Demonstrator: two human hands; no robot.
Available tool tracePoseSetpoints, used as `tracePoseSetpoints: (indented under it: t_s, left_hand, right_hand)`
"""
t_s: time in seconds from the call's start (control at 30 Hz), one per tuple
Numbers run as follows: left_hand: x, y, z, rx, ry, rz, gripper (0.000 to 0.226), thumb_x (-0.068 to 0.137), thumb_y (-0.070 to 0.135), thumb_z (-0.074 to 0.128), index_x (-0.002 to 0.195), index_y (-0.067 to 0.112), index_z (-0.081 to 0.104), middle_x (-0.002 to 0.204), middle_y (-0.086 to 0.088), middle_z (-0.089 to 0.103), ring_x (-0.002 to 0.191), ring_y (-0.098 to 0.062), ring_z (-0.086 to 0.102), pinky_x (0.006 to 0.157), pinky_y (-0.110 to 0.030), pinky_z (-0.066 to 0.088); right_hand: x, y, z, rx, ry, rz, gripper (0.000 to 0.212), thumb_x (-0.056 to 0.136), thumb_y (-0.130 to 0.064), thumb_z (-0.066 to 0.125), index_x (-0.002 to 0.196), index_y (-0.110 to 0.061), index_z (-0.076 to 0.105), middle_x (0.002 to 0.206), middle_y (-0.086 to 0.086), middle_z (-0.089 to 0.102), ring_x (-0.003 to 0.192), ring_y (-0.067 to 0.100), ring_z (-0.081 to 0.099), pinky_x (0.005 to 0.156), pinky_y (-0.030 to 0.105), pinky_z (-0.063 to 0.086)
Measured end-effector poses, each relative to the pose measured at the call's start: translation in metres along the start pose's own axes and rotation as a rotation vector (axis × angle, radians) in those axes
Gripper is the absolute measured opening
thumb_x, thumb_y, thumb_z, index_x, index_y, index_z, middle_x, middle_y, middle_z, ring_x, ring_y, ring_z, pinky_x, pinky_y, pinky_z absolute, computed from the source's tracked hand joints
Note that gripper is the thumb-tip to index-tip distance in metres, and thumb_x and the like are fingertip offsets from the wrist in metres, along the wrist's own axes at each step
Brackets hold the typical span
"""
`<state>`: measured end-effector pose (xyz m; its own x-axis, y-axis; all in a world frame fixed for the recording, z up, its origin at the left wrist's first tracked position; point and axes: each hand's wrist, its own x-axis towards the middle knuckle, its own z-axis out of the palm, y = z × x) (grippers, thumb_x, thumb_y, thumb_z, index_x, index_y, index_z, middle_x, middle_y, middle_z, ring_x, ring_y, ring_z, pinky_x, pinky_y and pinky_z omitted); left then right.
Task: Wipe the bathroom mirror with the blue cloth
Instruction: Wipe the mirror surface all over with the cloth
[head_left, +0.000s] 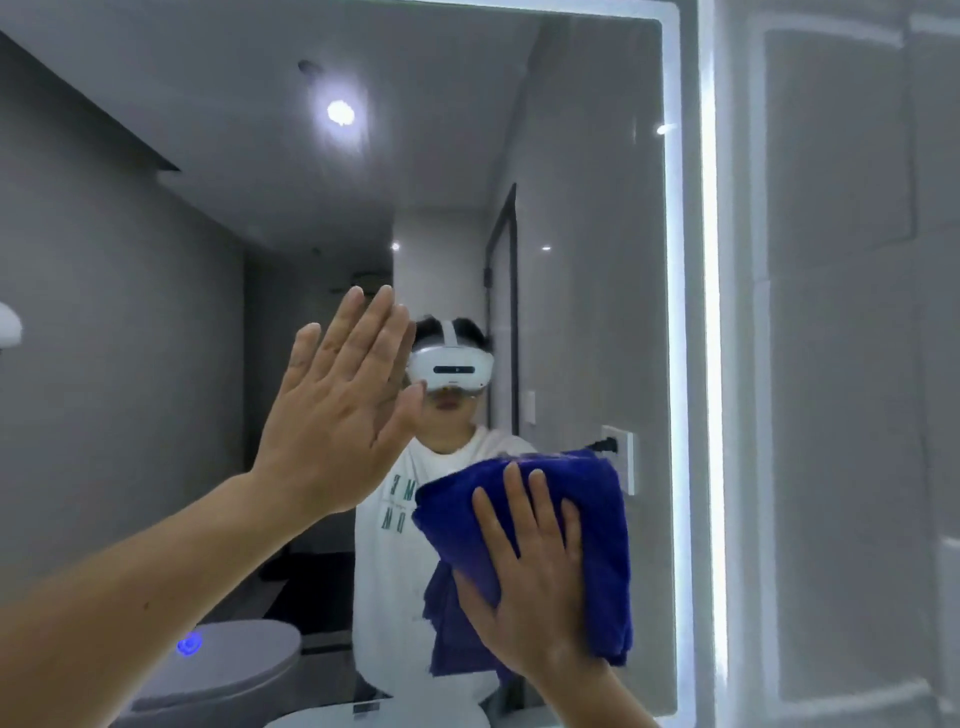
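Observation:
The bathroom mirror (156, 312) fills most of the view, with a lit white strip along its top and right edge. A folded blue cloth (592, 519) lies flat against the glass at the lower right. My right hand (530, 587) presses on the cloth with straight, spread fingers. My left hand (337, 405) is raised with its palm toward the glass and its fingers straight and together, left of the cloth; it holds nothing. Whether it touches the glass is not clear.
The lit strip (675, 312) marks the mirror's right edge, with grey wall tiles (841, 364) beyond it. The glass reflects a person in a white shirt and headset, a toilet lid (228, 660) with a blue light at the lower left, and a ceiling lamp.

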<state>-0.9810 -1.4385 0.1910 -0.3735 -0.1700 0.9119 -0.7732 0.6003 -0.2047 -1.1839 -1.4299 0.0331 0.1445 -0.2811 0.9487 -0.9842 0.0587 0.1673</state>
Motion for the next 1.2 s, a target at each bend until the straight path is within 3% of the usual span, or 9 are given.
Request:
tracePoseSetpoints:
  t_s: [0.2, 0.33, 0.43, 0.57, 0.73, 0.9, 1.07, 1.2]
  left_hand:
    - [-0.010, 0.014, 0.012, -0.021, -0.023, 0.011, 0.066, 0.099, 0.052, 0.008, 0.155, 0.018, 0.005, 0.165, 0.001, 0.002, 0.151, -0.012, -0.008, 0.123, -0.041, -0.002]
    - [-0.008, 0.017, 0.012, -0.001, -0.017, 0.017, 0.065, 0.099, 0.049, 0.012, 0.155, 0.017, 0.004, 0.165, 0.001, 0.000, 0.151, -0.012, -0.009, 0.123, -0.043, -0.001]
    - [-0.004, 0.020, 0.010, 0.008, 0.012, 0.034, 0.065, 0.100, 0.047, 0.015, 0.156, 0.015, 0.008, 0.166, -0.001, 0.004, 0.152, -0.013, -0.006, 0.122, -0.040, -0.001]
    - [0.000, 0.026, 0.007, 0.000, 0.024, 0.050, 0.067, 0.099, 0.048, 0.013, 0.156, 0.012, 0.012, 0.165, -0.003, 0.006, 0.152, -0.015, -0.004, 0.123, -0.045, 0.003]
    - [0.007, 0.031, 0.006, 0.009, 0.058, 0.038, 0.068, 0.098, 0.046, 0.016, 0.156, 0.010, 0.015, 0.165, -0.005, 0.008, 0.152, -0.017, -0.002, 0.122, -0.047, 0.005]
    - [-0.006, 0.040, 0.023, 0.009, 0.027, 0.061, 0.068, 0.098, 0.045, 0.015, 0.157, 0.011, 0.011, 0.166, -0.006, 0.005, 0.152, -0.019, -0.003, 0.123, -0.046, 0.002]
    - [-0.027, 0.047, 0.044, -0.015, -0.003, 0.133, 0.067, 0.100, 0.042, 0.021, 0.156, 0.007, 0.014, 0.164, -0.012, 0.009, 0.152, -0.026, 0.003, 0.122, -0.049, 0.003]
    - [-0.040, 0.055, 0.056, -0.011, 0.015, 0.178, 0.065, 0.101, 0.041, 0.019, 0.155, 0.005, 0.016, 0.163, -0.015, 0.014, 0.151, -0.031, 0.009, 0.121, -0.053, 0.008]
  right_hand:
    - [-0.074, 0.003, 0.019, -0.071, -0.122, -0.092, 0.092, 0.075, -0.056, 0.054, 0.155, -0.030, 0.017, 0.160, 0.002, 0.021, 0.151, 0.025, 0.008, 0.120, 0.047, 0.003]
    - [-0.067, 0.018, 0.012, -0.061, -0.106, -0.281, 0.084, 0.078, -0.054, 0.056, 0.152, -0.032, 0.024, 0.161, 0.001, 0.021, 0.150, 0.024, 0.010, 0.120, 0.046, 0.004]
    - [-0.023, 0.034, -0.009, -0.017, -0.068, -0.325, 0.077, 0.084, -0.052, 0.050, 0.153, -0.029, 0.025, 0.161, 0.003, 0.019, 0.150, 0.024, 0.009, 0.120, 0.045, 0.002]
    - [0.075, 0.065, -0.043, -0.003, 0.047, -0.183, 0.062, 0.094, -0.048, 0.040, 0.150, -0.021, 0.033, 0.159, 0.009, 0.027, 0.148, 0.031, 0.018, 0.119, 0.046, 0.003]
    - [0.145, 0.079, -0.054, 0.008, 0.191, 0.060, 0.061, 0.098, -0.048, 0.038, 0.152, -0.021, 0.029, 0.160, 0.010, 0.025, 0.148, 0.031, 0.018, 0.118, 0.045, 0.006]
    - [0.101, 0.065, -0.032, -0.025, 0.260, 0.142, 0.063, 0.099, -0.049, 0.039, 0.153, -0.018, 0.026, 0.159, 0.013, 0.024, 0.148, 0.032, 0.016, 0.119, 0.046, 0.006]
    - [0.017, 0.049, -0.005, -0.010, 0.202, 0.103, 0.065, 0.099, -0.050, 0.038, 0.154, -0.018, 0.023, 0.161, 0.010, 0.017, 0.150, 0.026, 0.002, 0.119, 0.045, -0.002]
    - [-0.050, 0.035, 0.014, 0.018, 0.132, 0.126, 0.060, 0.099, -0.048, 0.037, 0.151, -0.019, 0.027, 0.159, 0.010, 0.021, 0.150, 0.027, 0.005, 0.120, 0.048, 0.002]
